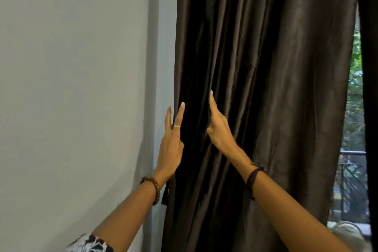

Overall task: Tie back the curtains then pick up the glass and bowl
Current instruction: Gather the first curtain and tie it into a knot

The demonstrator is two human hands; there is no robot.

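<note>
A dark brown curtain (266,67) hangs in folds beside a pale wall. My left hand (170,143) is raised at the curtain's left edge, fingers straight and spread, some of them tucked behind the fabric. My right hand (217,127) is pushed into a fold a little to the right, fingers straight, flat against the cloth. A short dark strap (165,194) hangs below my left wrist at the curtain's edge. The glass and the bowl are not in view.
The pale wall (71,88) fills the left half. A second dark curtain panel (370,67) hangs at the far right. Between the panels a gap shows trees and a metal railing (352,152) outside.
</note>
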